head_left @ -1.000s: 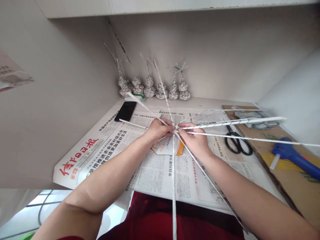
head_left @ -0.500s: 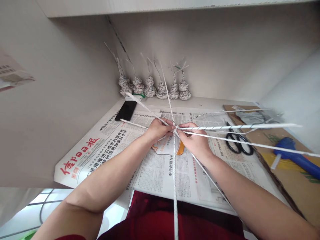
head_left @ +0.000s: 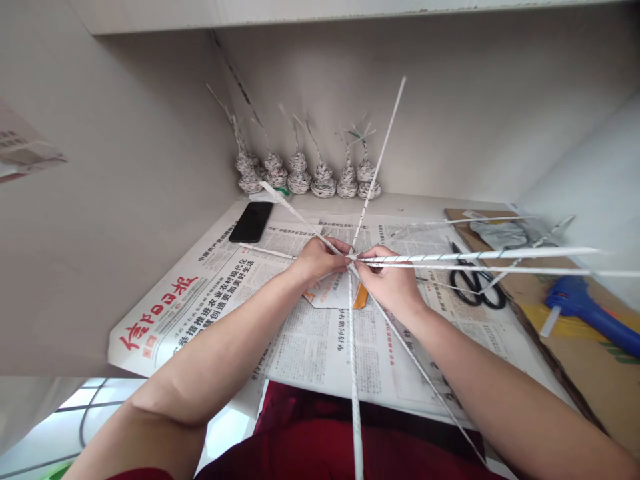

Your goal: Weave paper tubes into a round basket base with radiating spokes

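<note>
Several thin rolled-paper strips cross at one point between my hands and fan out like spokes. My left hand [head_left: 323, 258] pinches the crossing from the left. From the right, my right hand [head_left: 387, 277] is closed on the strips close to the same point. One paper strip [head_left: 383, 148] stands up toward the back wall, another paper strip [head_left: 355, 373] runs down toward my body, and a pair of paper strips [head_left: 500, 255] stretches right over my hand. Below my hands lies a piece of printed card [head_left: 330, 297] with an orange edge. Fingertips partly hide the crossing.
Newspaper [head_left: 310, 353] covers the table. Several woven gourd shapes [head_left: 324, 180] line the back wall. A black phone [head_left: 251, 222] lies at left. At right are black scissors [head_left: 493, 293], a blue glue gun [head_left: 590, 310] and cardboard [head_left: 613, 387]. A shelf edge [head_left: 350, 17] hangs above.
The back strip has swung from leaning left to leaning right. The lower of the two right-hand strips has risen closer to the upper one. Both hands stay at the crossing.
</note>
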The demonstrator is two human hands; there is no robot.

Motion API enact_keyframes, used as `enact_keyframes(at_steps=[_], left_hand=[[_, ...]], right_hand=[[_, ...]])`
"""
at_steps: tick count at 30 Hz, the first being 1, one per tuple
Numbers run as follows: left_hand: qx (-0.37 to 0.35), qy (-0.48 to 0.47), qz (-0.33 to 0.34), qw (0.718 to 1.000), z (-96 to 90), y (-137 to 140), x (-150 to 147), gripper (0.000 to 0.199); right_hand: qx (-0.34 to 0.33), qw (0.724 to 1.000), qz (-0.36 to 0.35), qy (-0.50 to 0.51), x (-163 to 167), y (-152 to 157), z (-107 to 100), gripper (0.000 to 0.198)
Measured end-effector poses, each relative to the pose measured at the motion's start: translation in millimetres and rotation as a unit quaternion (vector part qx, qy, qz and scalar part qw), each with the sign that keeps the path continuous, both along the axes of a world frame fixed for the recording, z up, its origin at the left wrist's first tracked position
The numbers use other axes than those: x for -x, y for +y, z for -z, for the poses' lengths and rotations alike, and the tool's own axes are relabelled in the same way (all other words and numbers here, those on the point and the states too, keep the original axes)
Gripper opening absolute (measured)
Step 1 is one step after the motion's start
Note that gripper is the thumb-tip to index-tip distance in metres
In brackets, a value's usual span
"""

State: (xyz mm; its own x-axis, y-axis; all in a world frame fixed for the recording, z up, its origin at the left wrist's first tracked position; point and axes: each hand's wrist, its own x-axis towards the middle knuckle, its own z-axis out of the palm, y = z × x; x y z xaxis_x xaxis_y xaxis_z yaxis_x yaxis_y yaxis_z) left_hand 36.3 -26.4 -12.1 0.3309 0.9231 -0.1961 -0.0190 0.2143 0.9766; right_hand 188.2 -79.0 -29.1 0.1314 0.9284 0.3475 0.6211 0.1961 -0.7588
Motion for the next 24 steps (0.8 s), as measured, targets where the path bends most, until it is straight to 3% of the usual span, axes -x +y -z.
enact_keyframes(at_steps=[7, 15, 24], left_hand=[[-0.028, 0.034, -0.002, 0.999, 0.8, -1.6, -1.7, 0.020], [0.008, -0.005, -0.026, 1.000, 4.2, 0.0, -2.6, 0.021], [0.037, -0.055, -0.018, 0.998, -1.9, -2.3, -2.7, 0.021]], right_hand=[[-0.007, 0.999, 0.000, -0.045, -1.5, 0.2, 1.9, 0.010], [-0.096, 0.983, -0.008, -0.159, -3.4, -0.3, 1.5, 0.006], [-0.111, 0.982, 0.007, -0.150, -3.9, 1.5, 1.2, 0.005]])
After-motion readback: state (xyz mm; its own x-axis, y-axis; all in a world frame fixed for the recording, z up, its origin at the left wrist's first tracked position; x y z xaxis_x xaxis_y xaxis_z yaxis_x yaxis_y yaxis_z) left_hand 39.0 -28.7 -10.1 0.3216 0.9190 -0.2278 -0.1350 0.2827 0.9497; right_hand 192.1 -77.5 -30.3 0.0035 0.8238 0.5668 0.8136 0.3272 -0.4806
